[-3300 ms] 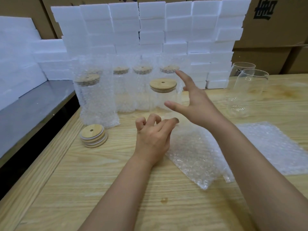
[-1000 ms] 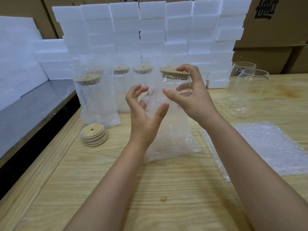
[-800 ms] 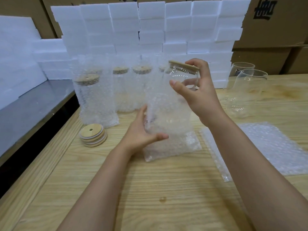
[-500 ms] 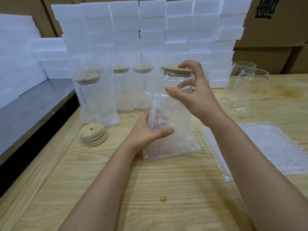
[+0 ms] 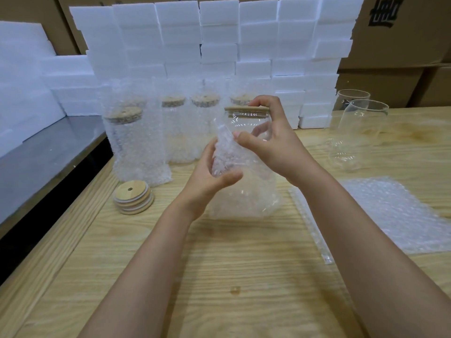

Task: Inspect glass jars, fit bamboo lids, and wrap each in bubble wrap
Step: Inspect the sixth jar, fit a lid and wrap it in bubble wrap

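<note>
R hand (image 5: 275,142) is gripping the glass jar (image 5: 246,124) at its top. Its index finger is curling over the bamboo lid (image 5: 244,109), the other fingers are wrapping round behind the glass, and the thumb is reaching across the front to the wrap's upper edge. L hand (image 5: 207,179) is pinching the bubble wrap (image 5: 244,198) betw thumb and curled fingers, bunching it vs the jar's left side, just below the R thumb tip.

Jar is standing upright betw both hands. Its lower part is sitting inside the wrap, w/ neck and lid showing above the L fingers. Wrap's bottom seems to be resting on the wooden table (image 5: 219,276).

Beyond the fingertips, wrapped jars (image 5: 136,145) w/ lids are standing in a row. A stack of spare lids (image 5: 133,197) is lying left of the L hand. Two bare jars (image 5: 358,135) are standing right of the R hand, well apart from it. Flat bubble-wrap sheets (image 5: 390,211) are lying right of the R forearm. Foam blocks (image 5: 219,45) are piled behind everything.
</note>
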`<state>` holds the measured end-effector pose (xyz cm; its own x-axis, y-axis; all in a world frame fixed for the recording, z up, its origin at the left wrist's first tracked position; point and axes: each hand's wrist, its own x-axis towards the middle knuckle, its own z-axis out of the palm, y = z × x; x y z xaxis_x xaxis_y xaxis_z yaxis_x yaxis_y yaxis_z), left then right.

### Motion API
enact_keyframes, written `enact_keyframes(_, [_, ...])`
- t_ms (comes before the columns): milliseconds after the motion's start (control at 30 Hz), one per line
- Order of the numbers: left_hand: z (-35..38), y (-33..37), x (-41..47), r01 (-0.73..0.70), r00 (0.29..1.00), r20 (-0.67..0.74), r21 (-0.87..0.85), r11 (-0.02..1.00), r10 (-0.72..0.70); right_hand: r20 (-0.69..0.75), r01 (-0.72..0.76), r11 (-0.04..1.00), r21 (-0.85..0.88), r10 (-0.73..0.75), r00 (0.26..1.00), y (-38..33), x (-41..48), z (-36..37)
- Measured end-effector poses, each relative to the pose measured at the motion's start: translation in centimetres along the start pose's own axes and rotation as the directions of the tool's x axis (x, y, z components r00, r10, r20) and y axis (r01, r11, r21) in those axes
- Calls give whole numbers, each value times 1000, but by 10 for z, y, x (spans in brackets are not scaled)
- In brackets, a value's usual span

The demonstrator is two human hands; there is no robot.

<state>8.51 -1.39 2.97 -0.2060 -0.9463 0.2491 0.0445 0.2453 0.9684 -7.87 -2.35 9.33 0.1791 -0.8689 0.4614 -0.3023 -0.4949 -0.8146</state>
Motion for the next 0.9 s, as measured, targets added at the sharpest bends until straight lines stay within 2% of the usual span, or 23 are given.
enact_keyframes(100, [-4, -8, -7, 70, 989, 131, 13, 997, -71, -57, -10, 1000, 29, 12, 998, 1, 0, 0])
enact_keyframes(200, [-2, -15, -11, 106, 980, 165, 44, 993, -111, -82, -16, 997, 71, 21, 996, -2, 1, -1])
enact_keyframes(467, [4, -6, -10, 57, 996, 77, -37, 998, -54, 44, -24, 997, -70, 28, 999, 3, 0, 2])
enact_keyframes(567, [8, -6, -10, 51, 998, 37, -85, 995, -48, 38, -20, 998, -58, 23, 999, 2, -1, 3])
enact_keyframes(633, [9, -7, -9, 64, 998, 24, -97, 993, -62, 96, -53, 997, -53, 58, 994, 0, -2, -1])
enact_keyframes(767, [8, -10, -8, 103, 995, 12, -150, 983, -102, 190, -231, 965, 123, 206, 960, -4, 1, -25])
enact_keyframes(900, [5, -11, -9, 138, 990, 44, -205, 969, -132, 235, -209, 960, 188, 163, 958, 2, 1, -48])
